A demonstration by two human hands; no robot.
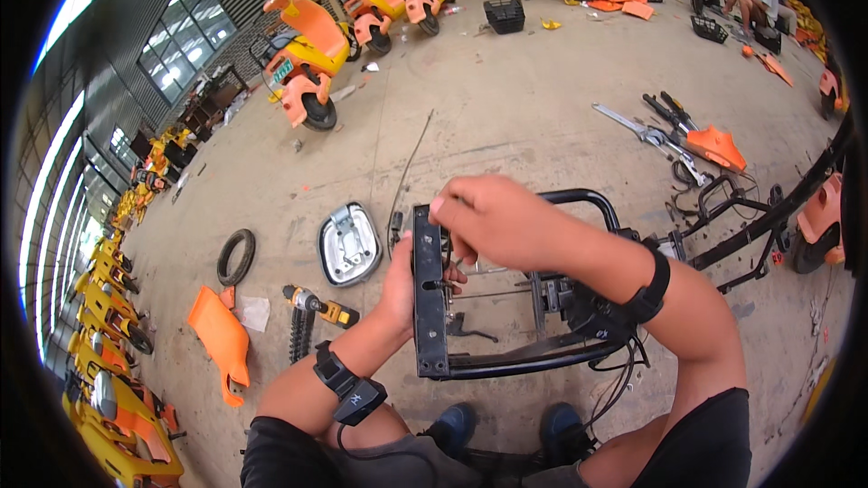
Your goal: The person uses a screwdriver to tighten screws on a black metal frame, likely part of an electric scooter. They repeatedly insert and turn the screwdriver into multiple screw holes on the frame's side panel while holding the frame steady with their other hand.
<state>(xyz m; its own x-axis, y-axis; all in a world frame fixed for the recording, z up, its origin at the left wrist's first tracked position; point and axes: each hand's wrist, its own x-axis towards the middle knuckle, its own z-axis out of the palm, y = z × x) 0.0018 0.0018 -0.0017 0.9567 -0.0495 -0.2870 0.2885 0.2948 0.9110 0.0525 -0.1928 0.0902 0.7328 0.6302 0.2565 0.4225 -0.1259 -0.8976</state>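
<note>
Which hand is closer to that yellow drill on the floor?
Left. The left hand, holding the black frame, is just right of the yellow drill in view; the right hand is farther right and higher.

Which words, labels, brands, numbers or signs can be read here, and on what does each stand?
No text reads clearly.
Green plate on an orange-and-yellow scooter: characters too small and blurred.
Black device strapped to the left forearm: a white mark, not legible as a word.
Red tag at the right: pale marks, too small.
Black metal frame in the left hand: no lettering visible.
</note>
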